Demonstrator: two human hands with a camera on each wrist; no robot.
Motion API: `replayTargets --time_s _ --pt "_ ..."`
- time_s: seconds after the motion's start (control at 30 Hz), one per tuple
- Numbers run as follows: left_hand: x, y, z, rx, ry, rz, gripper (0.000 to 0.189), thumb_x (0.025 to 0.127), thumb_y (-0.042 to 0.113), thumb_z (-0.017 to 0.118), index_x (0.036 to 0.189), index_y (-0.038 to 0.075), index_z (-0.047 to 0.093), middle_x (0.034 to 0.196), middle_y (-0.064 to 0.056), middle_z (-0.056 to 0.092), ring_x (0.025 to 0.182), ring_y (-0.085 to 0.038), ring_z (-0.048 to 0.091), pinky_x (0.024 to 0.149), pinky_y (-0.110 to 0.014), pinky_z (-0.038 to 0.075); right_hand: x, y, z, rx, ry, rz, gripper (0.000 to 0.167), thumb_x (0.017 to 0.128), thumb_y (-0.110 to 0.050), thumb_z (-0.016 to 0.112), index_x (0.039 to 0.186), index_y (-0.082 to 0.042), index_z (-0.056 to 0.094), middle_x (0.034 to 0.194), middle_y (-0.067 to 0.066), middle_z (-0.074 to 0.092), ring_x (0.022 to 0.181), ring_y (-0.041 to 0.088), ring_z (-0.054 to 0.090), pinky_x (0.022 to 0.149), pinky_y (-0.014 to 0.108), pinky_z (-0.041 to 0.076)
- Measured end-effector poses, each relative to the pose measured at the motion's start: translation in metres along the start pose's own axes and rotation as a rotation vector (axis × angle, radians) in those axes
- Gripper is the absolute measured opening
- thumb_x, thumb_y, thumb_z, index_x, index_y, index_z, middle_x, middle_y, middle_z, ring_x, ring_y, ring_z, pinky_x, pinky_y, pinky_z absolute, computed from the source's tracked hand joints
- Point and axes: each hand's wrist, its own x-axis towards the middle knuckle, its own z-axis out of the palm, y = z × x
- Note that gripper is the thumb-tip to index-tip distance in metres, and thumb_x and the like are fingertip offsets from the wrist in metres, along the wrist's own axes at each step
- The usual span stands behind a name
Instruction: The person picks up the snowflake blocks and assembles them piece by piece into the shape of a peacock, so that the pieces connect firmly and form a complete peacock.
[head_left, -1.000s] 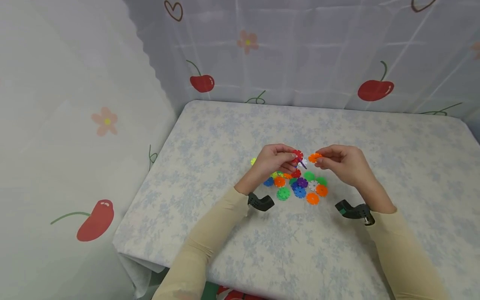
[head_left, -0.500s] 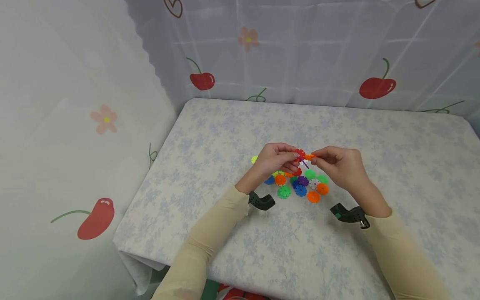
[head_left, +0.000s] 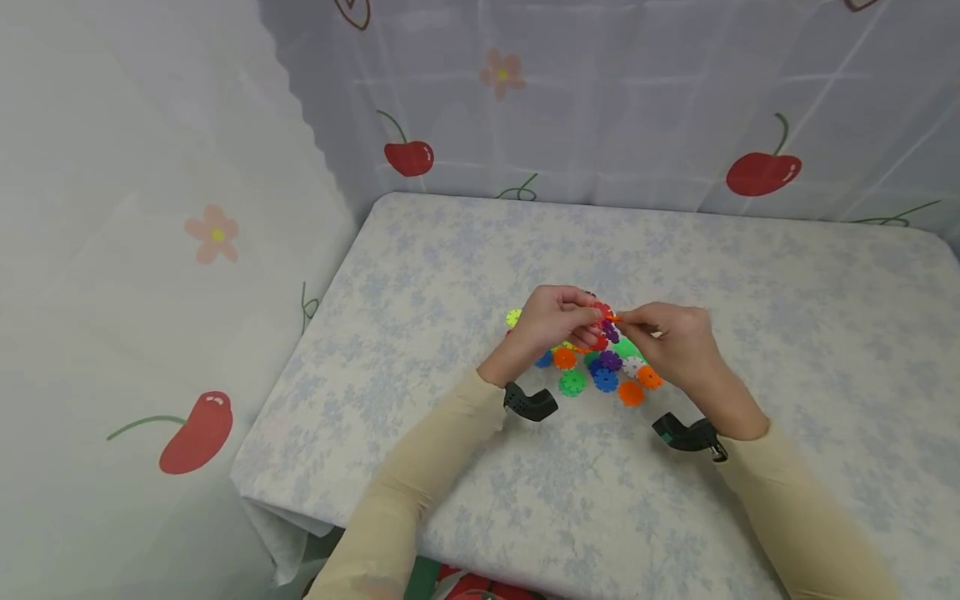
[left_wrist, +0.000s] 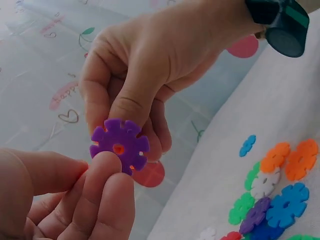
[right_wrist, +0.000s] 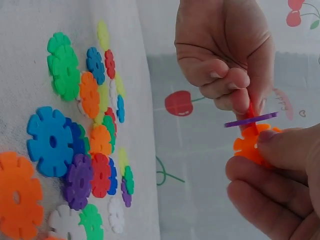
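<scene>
In the head view my left hand [head_left: 551,321] pinches a red notched plastic disc [head_left: 604,310] above the table. A purple notched disc [right_wrist: 242,121] is joined crosswise to the red one, seen edge-on in the right wrist view. My right hand [head_left: 671,337] holds an orange notched disc [right_wrist: 244,146] between thumb and fingers, against the red and purple pieces. Whether the orange disc is slotted in cannot be told. In the left wrist view the purple disc [left_wrist: 116,140] faces the camera and largely hides the red and orange ones.
Several loose notched discs lie below the hands, among them a green disc [head_left: 572,383], a blue disc [head_left: 605,380] and an orange disc [head_left: 631,393]. A patterned cloth covers the table [head_left: 420,275]. Printed curtains [head_left: 600,100] hang behind it and on the left.
My right hand has moved left, bringing the orange disc from apart to against the red disc. My left hand has stayed nearly in place, and the purple disc now shows more of its face.
</scene>
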Motion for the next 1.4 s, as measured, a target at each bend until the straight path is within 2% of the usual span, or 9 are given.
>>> replayTargets --time_s 0.2,0.33,0.5,0.63,0.73,0.83,1.07,1.23,1.4 --pt "0.0 0.001 -0.001 -0.037 -0.013 0.025 0.023 0.101 0.011 0.064 0.116 -0.005 0.068 0.086 -0.014 0.075 0.062 -0.009 0.071 0.075 -0.037 0.065 0.0 0.001 0.002 0.057 0.058 0.001 0.02 0.069 0.015 0.084 0.087 0.01 0.075 0.079 0.019 0.076 0.067 0.03 0.075 0.082 -0.004 0.04" --pt "0.001 0.0 0.0 -0.057 -0.01 0.028 0.024 0.101 0.01 0.063 0.118 -0.006 0.066 0.097 -0.021 0.075 0.064 -0.009 0.071 0.076 -0.035 0.065 0.001 0.005 -0.003 0.033 -0.02 0.087 0.022 0.076 0.009 0.083 0.097 0.007 0.075 0.088 0.02 0.077 0.071 0.031 0.076 0.076 0.01 0.055" --pt "0.002 -0.003 -0.002 -0.052 0.052 0.038 0.019 0.1 0.007 0.061 0.116 -0.001 0.068 0.105 -0.025 0.073 0.066 -0.013 0.068 0.074 -0.03 0.064 0.0 0.013 -0.018 -0.005 -0.299 0.411 0.031 0.09 -0.005 0.075 0.119 0.004 0.07 0.11 0.024 0.074 0.084 0.036 0.073 0.071 0.049 0.062" --pt "0.004 -0.004 -0.003 -0.036 0.086 0.038 0.02 0.1 0.007 0.059 0.116 0.002 0.071 0.096 -0.01 0.072 0.07 -0.017 0.066 0.073 -0.027 0.063 -0.001 0.026 -0.023 -0.029 -0.625 0.61 0.034 0.093 -0.017 0.072 0.119 0.004 0.068 0.108 0.025 0.071 0.088 0.036 0.067 0.071 0.046 0.06" --pt "0.004 -0.004 -0.004 -0.018 0.084 0.035 0.022 0.101 0.007 0.059 0.12 0.004 0.071 0.097 -0.004 0.07 0.073 -0.018 0.065 0.075 -0.026 0.062 -0.001 0.035 -0.02 -0.036 -0.821 0.647 0.033 0.09 -0.021 0.075 0.113 0.003 0.069 0.1 0.021 0.07 0.084 0.03 0.062 0.071 0.041 0.058" --pt "0.004 -0.003 -0.005 0.001 0.079 0.033 0.024 0.102 0.008 0.059 0.123 0.006 0.07 0.1 -0.004 0.07 0.075 -0.019 0.065 0.077 -0.027 0.062 -0.002 0.039 -0.017 -0.04 -0.928 0.668 0.033 0.086 -0.022 0.079 0.106 0.001 0.069 0.093 0.016 0.068 0.079 0.025 0.058 0.068 0.036 0.054" --pt "0.005 -0.005 -0.004 0.009 0.091 0.048 0.024 0.1 0.006 0.064 0.123 0.005 0.069 0.094 -0.002 0.067 0.088 -0.03 0.069 0.081 -0.029 0.063 -0.007 0.042 -0.015 -0.026 -0.987 0.692 0.026 0.081 -0.02 0.082 0.089 -0.004 0.064 0.08 0.008 0.06 0.073 0.022 0.051 0.061 0.029 0.043" --pt "0.003 -0.005 -0.003 0.035 0.112 0.05 0.021 0.098 0.008 0.066 0.117 0.002 0.071 0.103 -0.012 0.074 0.094 -0.036 0.072 0.092 -0.044 0.061 -0.01 0.044 -0.016 -0.005 -0.968 0.653 0.028 0.08 -0.02 0.084 0.081 -0.006 0.06 0.078 0.006 0.056 0.072 0.021 0.049 0.061 0.029 0.04" --pt "0.002 -0.002 -0.001 0.016 0.115 0.021 0.021 0.099 0.011 0.067 0.116 0.0 0.07 0.108 -0.017 0.075 0.077 -0.017 0.07 0.088 -0.037 0.063 -0.011 0.043 -0.017 0.039 -0.954 0.621 0.032 0.08 -0.019 0.084 0.077 -0.009 0.054 0.074 0.002 0.049 0.07 0.019 0.046 0.06 0.03 0.035"
